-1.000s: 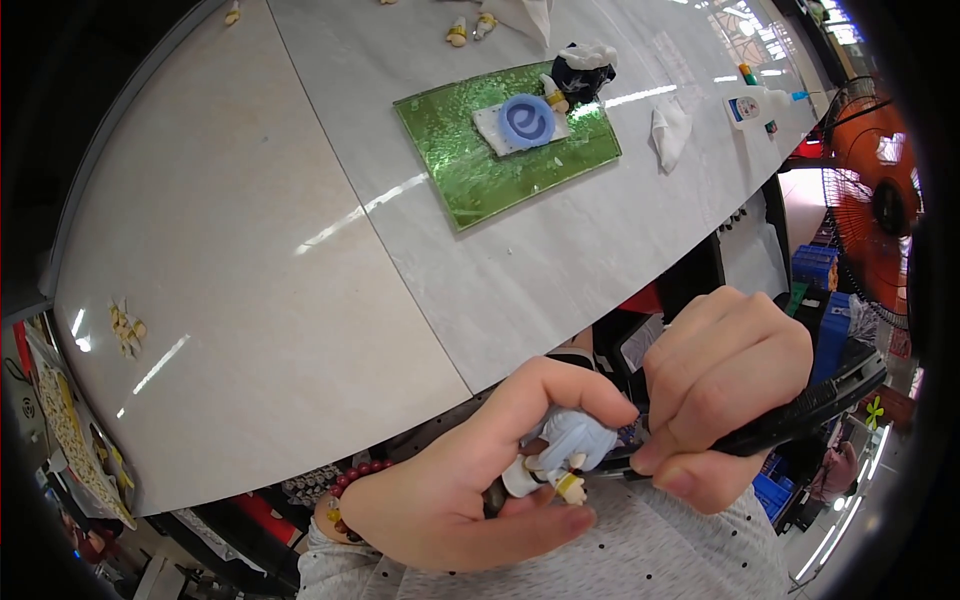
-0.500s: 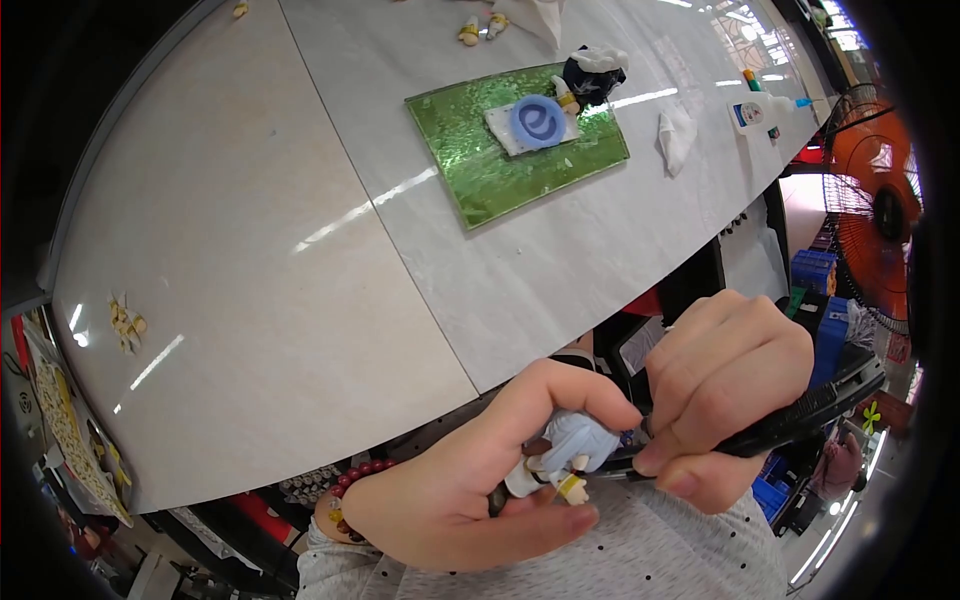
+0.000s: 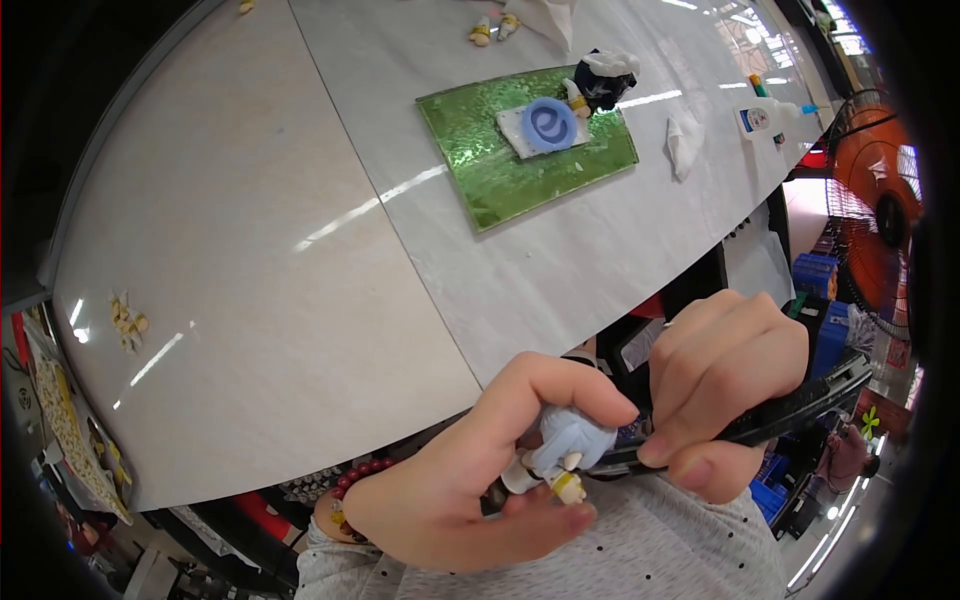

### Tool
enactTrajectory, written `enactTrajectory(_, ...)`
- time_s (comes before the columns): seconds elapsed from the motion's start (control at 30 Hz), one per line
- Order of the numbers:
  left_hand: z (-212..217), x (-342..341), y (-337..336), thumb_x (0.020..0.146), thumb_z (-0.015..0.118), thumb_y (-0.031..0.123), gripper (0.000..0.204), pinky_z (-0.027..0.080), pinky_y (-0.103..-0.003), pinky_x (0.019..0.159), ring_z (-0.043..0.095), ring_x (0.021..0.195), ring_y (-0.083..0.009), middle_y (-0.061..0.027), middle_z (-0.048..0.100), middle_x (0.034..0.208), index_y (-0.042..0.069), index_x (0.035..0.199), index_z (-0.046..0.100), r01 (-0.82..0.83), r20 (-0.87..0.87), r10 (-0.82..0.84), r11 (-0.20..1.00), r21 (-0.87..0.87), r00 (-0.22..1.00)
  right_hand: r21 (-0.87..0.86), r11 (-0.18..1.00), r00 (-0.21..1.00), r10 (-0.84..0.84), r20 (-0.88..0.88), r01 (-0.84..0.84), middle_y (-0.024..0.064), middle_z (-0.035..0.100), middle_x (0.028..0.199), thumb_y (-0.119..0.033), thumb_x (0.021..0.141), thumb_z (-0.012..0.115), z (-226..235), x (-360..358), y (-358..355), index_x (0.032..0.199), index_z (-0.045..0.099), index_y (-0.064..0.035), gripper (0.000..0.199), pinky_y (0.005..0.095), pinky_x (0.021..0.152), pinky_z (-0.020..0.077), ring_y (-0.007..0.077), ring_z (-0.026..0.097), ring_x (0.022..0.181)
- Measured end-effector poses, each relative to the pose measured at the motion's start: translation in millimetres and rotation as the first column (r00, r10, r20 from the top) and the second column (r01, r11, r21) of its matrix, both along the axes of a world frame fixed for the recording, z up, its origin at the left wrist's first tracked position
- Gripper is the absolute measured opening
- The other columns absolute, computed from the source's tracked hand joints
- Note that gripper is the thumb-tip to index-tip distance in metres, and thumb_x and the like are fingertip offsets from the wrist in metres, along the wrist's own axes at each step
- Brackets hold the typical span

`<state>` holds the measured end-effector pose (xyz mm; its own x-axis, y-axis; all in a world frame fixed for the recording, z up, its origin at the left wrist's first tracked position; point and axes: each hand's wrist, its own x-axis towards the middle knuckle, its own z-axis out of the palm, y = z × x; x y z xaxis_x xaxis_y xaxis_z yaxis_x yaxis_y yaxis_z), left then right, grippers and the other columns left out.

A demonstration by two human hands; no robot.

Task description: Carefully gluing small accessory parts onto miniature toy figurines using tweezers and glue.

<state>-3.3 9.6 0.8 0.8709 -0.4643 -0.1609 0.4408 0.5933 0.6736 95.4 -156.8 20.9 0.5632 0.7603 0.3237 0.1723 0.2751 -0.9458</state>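
My left hand (image 3: 450, 475) is curled around a small figurine (image 3: 572, 440) with pale blue hair, a white body and a cream part with a yellow band. Its thumb and index finger close about the figurine from either side. In my right hand (image 3: 728, 385) is a long black tool, apparently a utility knife (image 3: 795, 405), gripped between thumb and bent fingers. The knife's narrow dark end reaches the figurine's hair at the left fingertips. Exactly where it touches, I cannot tell. Both hands are over my lap, just off the table's near edge.
On the table (image 3: 240, 250) lies a green glossy board (image 3: 500, 190) bearing a round blue mould (image 3: 549, 125) and a dark-haired figurine (image 3: 605, 80). Several small cream parts (image 3: 128, 322) are at the left. A crumpled tissue (image 3: 684, 145), a white bottle (image 3: 757, 118) and an orange fan (image 3: 870, 190) stand rightward.
The knife's tip has shifted slightly against the figurine, and the figurine has turned a little in my left hand. The table scene has shifted slightly right and down in view.
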Motion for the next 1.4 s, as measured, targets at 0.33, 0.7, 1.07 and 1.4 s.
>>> enactTrajectory(0.33, -2, 3, -1, 0.080, 0.051, -0.003, 0.045, 0.032, -0.016, 0.059, 0.037, 0.067, -0.0022, -0.0015, 0.037, 0.091, 0.002, 0.118, 0.029, 0.050, 0.147, -0.043, 0.998, -0.045, 0.988, -0.045, 0.992, 0.990, -0.121, -0.068, 0.118, 0.0085, 0.056, 0.051, -0.010, 0.069, 0.065, 4, -7, -10, 0.062, 0.059, 0.0026, 0.016, 0.0197, 0.035, 0.0380, 0.0138, 0.047, 0.036)
enactTrajectory(0.7, 1, 0, -4, 0.063, 0.060, -0.008, 0.052, 0.029, -0.019, 0.067, 0.039, 0.077, -0.0082, -0.0081, 0.042, 0.095, 0.000, 0.108, 0.036, -0.024, -0.007, 0.024, 0.999, -0.021, 1.000, -0.052, 0.995, 0.995, -0.088, -0.037, 0.086, 0.0085, 0.057, 0.052, -0.010, 0.068, 0.066, -1, -8, -9, 0.061, 0.059, 0.0022, 0.015, 0.0201, 0.035, 0.0386, 0.0138, 0.048, 0.036)
enactTrajectory(1.07, -5, -2, -2, 0.067, 0.054, -0.004, 0.055, 0.034, -0.022, 0.054, 0.040, 0.061, -0.0106, -0.0169, 0.037, 0.100, 0.010, 0.115, 0.030, -0.174, -0.086, 0.152, 0.908, -0.382, 0.985, -0.021, 0.553, 0.424, -0.613, 0.667, 0.833, 0.0020, 0.043, 0.056, -0.019, 0.083, 0.054, 7, 26, -34, 0.085, 0.056, 0.0011, 0.020, 0.0203, 0.043, 0.0223, 0.0055, 0.035, 0.048)
enactTrajectory(1.4, -1, -4, -4, 0.069, 0.047, -0.005, 0.055, 0.038, -0.023, 0.058, 0.044, 0.067, -0.0114, -0.0224, 0.032, 0.117, 0.007, 0.119, 0.027, -0.236, 0.048, 0.283, 0.871, -0.431, 0.958, -0.340, 0.348, 0.417, -0.177, 0.891, 0.874, 0.0139, 0.049, 0.101, 0.008, 0.070, 0.044, -18, 79, -49, 0.111, 0.052, -0.0053, 0.043, 0.0307, 0.080, 0.0378, 0.0283, 0.048, 0.087)
